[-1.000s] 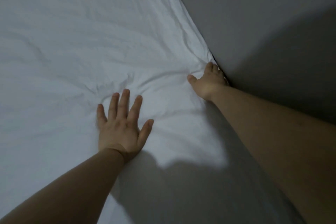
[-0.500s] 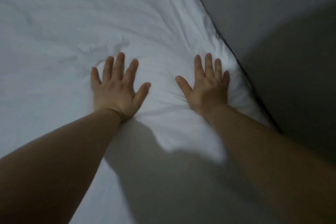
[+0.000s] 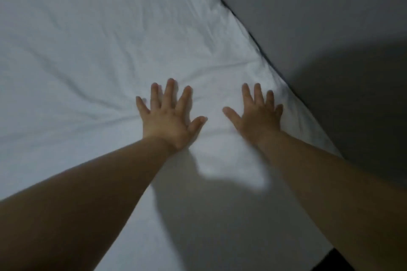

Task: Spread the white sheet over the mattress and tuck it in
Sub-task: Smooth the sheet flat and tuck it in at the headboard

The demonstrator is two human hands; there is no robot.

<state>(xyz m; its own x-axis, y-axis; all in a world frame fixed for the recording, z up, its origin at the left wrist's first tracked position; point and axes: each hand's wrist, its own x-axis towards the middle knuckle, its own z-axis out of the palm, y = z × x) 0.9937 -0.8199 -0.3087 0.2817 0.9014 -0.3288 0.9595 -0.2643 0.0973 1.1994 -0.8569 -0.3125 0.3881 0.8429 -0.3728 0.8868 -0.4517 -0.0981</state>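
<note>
The white sheet (image 3: 92,46) covers the mattress, creased, its right edge running along the grey wall (image 3: 319,17). Both bare forearms reach forward over it. The left hand (image 3: 169,116) lies flat, fingers spread, grasping nothing. The right hand (image 3: 257,114) presses flat just beside the wall-side edge, released too.

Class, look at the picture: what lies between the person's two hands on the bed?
Only bare white sheet, lightly creased, lies between the left hand and right hand in the head view.
</note>
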